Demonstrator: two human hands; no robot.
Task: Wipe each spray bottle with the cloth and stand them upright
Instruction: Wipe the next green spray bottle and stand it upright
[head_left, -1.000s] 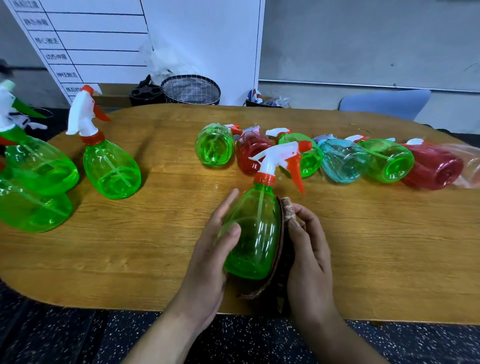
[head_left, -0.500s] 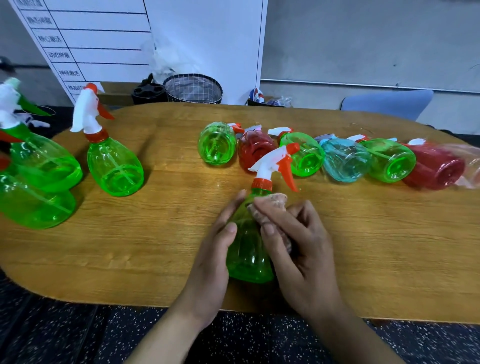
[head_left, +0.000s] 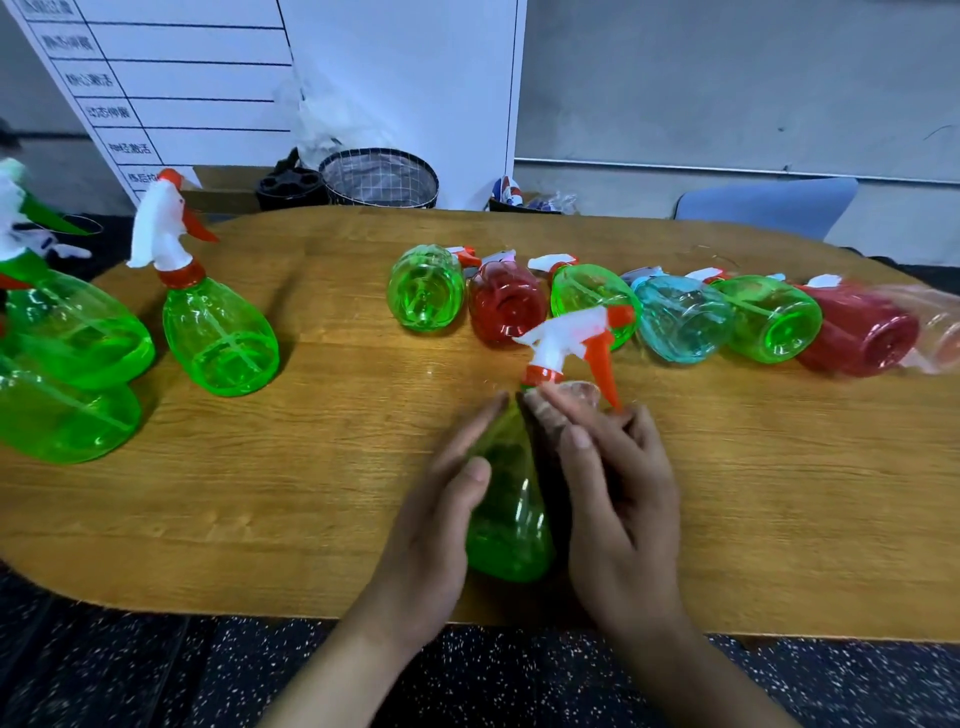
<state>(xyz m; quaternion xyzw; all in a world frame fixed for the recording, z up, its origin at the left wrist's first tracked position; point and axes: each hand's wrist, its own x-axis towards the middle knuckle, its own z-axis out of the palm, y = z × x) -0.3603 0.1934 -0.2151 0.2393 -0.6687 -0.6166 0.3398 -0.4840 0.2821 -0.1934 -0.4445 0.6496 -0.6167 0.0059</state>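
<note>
A green spray bottle (head_left: 511, 525) with a white and orange trigger head stands at the near edge of the wooden table (head_left: 322, 467). My left hand (head_left: 441, 514) holds its left side, thumb on the front. My right hand (head_left: 618, 499) presses a brownish cloth (head_left: 569, 397) against the bottle's right side and neck. Three green bottles stand upright at the left; the nearest of them is a green bottle (head_left: 215, 332). Several bottles lie in a row at the back, among them a green one (head_left: 426, 293), a red one (head_left: 506, 309), a blue one (head_left: 680, 325) and a second red one (head_left: 857, 335).
A mesh basket (head_left: 379, 179) and a black holder (head_left: 291, 187) sit behind the table by a white board (head_left: 208, 78). A blue chair back (head_left: 763, 205) shows at the far right. Bare wood lies between the upright group and my hands.
My right hand has slid the cloth up from the bottle's lower right side to its neck and over the front. The bottle has tilted slightly. My left hand has kept its hold.
</note>
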